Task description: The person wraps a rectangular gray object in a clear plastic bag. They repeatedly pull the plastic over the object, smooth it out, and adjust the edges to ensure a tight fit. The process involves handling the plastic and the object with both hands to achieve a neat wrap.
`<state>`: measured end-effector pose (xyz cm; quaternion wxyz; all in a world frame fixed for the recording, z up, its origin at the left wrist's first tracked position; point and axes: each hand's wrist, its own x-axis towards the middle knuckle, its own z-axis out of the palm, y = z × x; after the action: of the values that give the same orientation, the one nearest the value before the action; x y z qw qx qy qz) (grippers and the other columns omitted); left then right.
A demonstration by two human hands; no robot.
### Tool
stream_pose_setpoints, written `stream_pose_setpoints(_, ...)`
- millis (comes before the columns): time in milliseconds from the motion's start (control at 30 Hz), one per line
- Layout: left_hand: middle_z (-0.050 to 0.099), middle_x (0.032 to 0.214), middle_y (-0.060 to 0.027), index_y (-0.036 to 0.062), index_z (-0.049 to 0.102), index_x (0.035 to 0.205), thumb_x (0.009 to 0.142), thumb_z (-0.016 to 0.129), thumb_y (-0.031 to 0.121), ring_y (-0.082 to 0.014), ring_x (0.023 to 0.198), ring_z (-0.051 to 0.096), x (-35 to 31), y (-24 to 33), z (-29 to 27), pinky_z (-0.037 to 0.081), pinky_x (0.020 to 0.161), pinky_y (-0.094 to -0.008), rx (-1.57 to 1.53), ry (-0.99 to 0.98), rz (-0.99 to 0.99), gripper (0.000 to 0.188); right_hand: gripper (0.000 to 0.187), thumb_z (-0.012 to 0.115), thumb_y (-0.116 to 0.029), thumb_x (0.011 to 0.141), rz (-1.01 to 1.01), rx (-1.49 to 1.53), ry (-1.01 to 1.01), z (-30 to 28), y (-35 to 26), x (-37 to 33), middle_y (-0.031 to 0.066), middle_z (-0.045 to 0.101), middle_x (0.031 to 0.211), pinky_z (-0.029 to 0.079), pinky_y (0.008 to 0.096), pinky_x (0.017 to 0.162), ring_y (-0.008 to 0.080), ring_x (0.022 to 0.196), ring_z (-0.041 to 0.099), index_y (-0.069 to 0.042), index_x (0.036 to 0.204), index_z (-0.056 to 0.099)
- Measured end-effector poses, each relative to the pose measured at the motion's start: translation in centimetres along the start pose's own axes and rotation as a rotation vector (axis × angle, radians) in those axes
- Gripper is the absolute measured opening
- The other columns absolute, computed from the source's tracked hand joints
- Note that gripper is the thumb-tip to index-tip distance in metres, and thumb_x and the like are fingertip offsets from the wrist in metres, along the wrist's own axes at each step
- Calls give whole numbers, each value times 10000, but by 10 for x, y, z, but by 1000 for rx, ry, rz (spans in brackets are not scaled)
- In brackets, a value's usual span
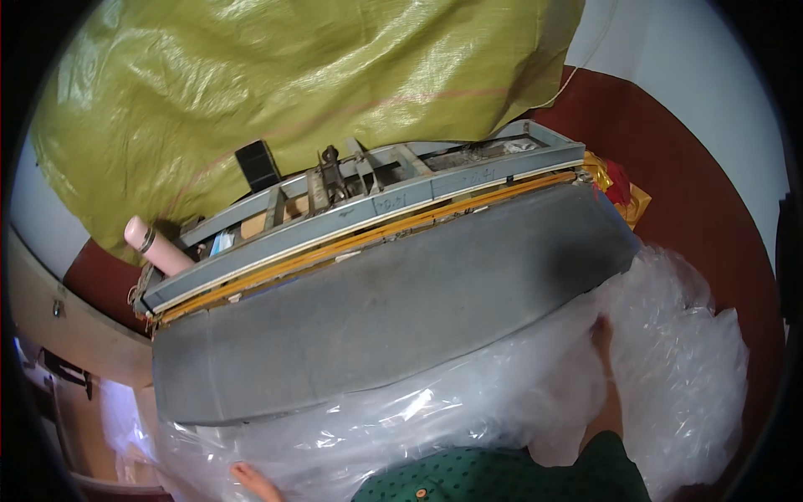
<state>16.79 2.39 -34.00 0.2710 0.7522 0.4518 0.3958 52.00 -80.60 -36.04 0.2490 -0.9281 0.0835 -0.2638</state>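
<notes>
A large clear plastic sheet (418,410) lies bunched along the near edge of a long grey padded surface (385,309) and spills into a heap on the right. At the lower left, my left hand (255,480) touches the sheet, fingers pressed together, with the plastic at their tips. My right forearm reaches forward from a green dotted sleeve between folds of plastic. My right hand (600,331) is at the near edge of the grey surface, dark and partly covered by the sheet, so its fingers do not show clearly.
Behind the grey surface runs a grey metal frame (360,216) with orange strips (368,247). It holds a pink bottle (159,248), a black phone-like slab (258,166) and metal tools (333,174). A yellow-green tarp (318,75) hangs beyond; a gold-and-red package (619,188) lies right.
</notes>
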Motion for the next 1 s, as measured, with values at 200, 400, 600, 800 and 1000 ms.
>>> stream_pose_setpoints(200, 450, 816, -85, -3, 421, 904, 928, 382, 189, -193, 778, 434, -1, 61, -25, 384, 742, -309, 43, 53, 75, 197, 140, 499, -124, 855, 316, 226, -7, -28, 15, -3, 97, 540, 666, 433, 340, 583, 205, 605, 525, -3, 786, 516)
stream_pose_setpoints(400, 478, 866, -89, 1, 417, 954, 932, 404, 213, -168, 809, 450, 78, 222, -27, 389, 757, -287, -581, 301, 24, 213, 195, 499, -192, 872, 107, 478, 497, -69, -98, 162, 101, 537, 705, 417, 325, 640, 184, 662, 504, -10, 802, 521)
stream_pose_setpoints(600, 497, 807, -73, 12, 453, 884, 910, 425, 184, -172, 762, 453, 182, 213, 80, 401, 724, -307, -180, 321, 207, 177, 139, 485, -191, 872, 160, -70, 418, 9, -189, 232, 195, 593, 833, 426, 458, 699, 390, 824, 565, -67, 923, 520)
stream_pose_setpoints(800, 485, 752, -74, 2, 463, 820, 900, 439, 172, -165, 710, 434, 246, 157, 157, 400, 695, -302, -103, 148, 326, 189, 147, 509, -189, 862, -189, 288, 327, 73, -163, 277, 188, 574, 748, 443, 408, 655, 372, 727, 563, -42, 854, 518)
stream_pose_setpoints(1000, 437, 720, 7, 30, 479, 795, 884, 480, 174, -102, 665, 382, 281, 154, 183, 368, 633, -239, -225, 110, 246, 169, 177, 515, -189, 857, -95, 457, 206, 99, -190, 299, 151, 551, 653, 445, 371, 612, 281, 621, 566, -16, 822, 513)
